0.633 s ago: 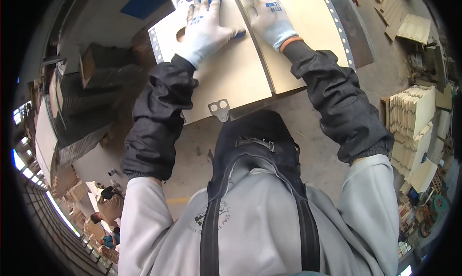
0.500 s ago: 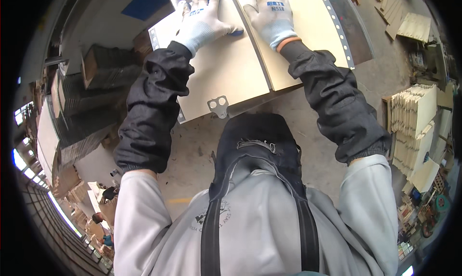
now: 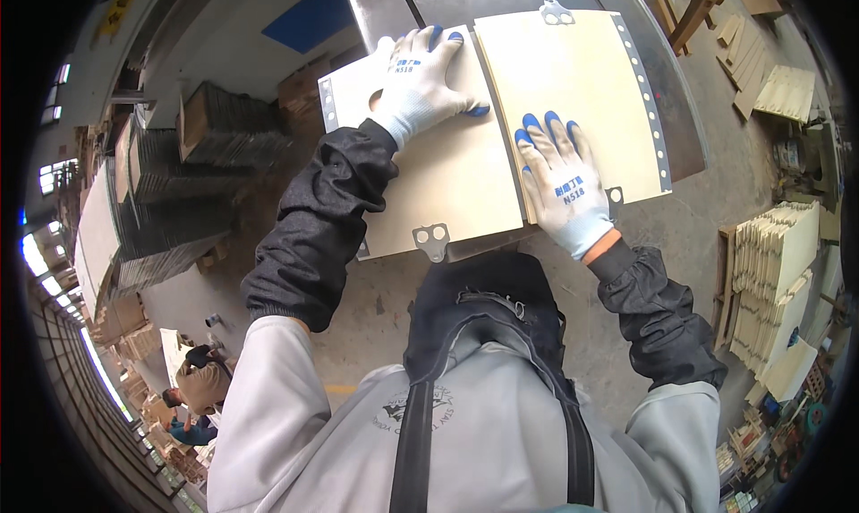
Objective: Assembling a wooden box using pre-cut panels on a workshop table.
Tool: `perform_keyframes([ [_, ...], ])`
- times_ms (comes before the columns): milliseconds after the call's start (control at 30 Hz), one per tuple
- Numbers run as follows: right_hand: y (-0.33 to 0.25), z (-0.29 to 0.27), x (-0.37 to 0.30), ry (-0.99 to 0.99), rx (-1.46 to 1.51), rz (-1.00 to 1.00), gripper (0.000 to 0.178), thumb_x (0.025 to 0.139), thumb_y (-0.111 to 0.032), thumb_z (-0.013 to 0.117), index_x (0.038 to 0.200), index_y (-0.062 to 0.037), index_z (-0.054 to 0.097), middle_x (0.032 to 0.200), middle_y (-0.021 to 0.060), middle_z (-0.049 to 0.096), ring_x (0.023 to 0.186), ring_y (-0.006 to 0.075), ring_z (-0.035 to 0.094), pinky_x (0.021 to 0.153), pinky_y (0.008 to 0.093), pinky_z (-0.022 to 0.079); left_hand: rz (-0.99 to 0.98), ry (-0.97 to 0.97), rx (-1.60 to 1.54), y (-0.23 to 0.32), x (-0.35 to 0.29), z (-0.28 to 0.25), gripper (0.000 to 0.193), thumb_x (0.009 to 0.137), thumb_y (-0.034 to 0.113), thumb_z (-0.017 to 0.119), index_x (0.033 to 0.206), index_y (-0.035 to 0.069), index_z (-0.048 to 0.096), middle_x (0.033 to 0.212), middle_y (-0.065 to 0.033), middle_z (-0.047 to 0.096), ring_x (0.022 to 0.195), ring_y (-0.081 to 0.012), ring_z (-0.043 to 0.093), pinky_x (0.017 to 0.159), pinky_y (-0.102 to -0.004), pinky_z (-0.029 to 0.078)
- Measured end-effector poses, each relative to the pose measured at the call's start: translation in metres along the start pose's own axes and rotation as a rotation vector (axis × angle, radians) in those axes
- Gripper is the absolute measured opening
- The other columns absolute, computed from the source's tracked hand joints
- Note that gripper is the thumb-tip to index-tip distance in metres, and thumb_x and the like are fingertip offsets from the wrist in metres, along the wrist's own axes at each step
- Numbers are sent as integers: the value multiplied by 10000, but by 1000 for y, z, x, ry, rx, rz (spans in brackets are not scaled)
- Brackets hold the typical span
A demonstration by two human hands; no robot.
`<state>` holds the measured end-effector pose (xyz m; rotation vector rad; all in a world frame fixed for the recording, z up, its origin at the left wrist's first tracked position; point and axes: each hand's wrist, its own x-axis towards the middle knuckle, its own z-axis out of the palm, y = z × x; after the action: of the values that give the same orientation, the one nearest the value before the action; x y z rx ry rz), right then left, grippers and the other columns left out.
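Two pale wooden panels lie side by side on a dark metal tabletop (image 3: 376, 7), with a narrow gap between them. On the left panel (image 3: 438, 177), my left hand (image 3: 425, 81) rests with its fingers spread, beside a round hole. My right hand (image 3: 562, 180) lies flat, fingers stretched out, on the near part of the right panel (image 3: 559, 79). White gloves with blue fingertips cover both hands. A grey metal bracket (image 3: 431, 241) with two holes sticks out at the left panel's near edge. Another bracket (image 3: 556, 12) sits at the right panel's far edge.
Dark-edged stacked sheets (image 3: 219, 137) stand on the left. Stacked pale boards (image 3: 774, 262) rise on the right, with loose wood strips (image 3: 738, 61) on the floor beyond. Another person (image 3: 201, 383) is far off at lower left.
My right hand has come from the far part of the right panel back toward me, near its near edge. The left hand stays on the left panel. The view has shifted, showing the panels' far edges.
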<state>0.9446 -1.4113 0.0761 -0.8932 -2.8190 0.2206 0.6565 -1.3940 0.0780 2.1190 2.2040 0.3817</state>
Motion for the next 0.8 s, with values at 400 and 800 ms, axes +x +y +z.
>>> perform_keyframes([
  [400, 4, -5, 1, -63, 93, -12, 460, 1010, -208, 580, 1445, -56, 579, 1582, 161, 506, 1543, 369, 351, 1290, 522, 187, 75, -13, 56, 11, 0, 7, 510, 971, 497, 636, 1457, 342, 630, 1540, -331, 390, 1449, -511, 338, 1226, -640, 192],
  [800, 26, -35, -22, -230, 231, -183, 707, 879, -399, 754, 1484, -84, 565, 1599, 109, 497, 1543, 320, 366, 1294, 530, 213, 100, 86, 172, 4, 2, 21, 519, 971, 418, 644, 1477, 304, 623, 1496, -319, 452, 1423, -497, 375, 1228, -618, 214],
])
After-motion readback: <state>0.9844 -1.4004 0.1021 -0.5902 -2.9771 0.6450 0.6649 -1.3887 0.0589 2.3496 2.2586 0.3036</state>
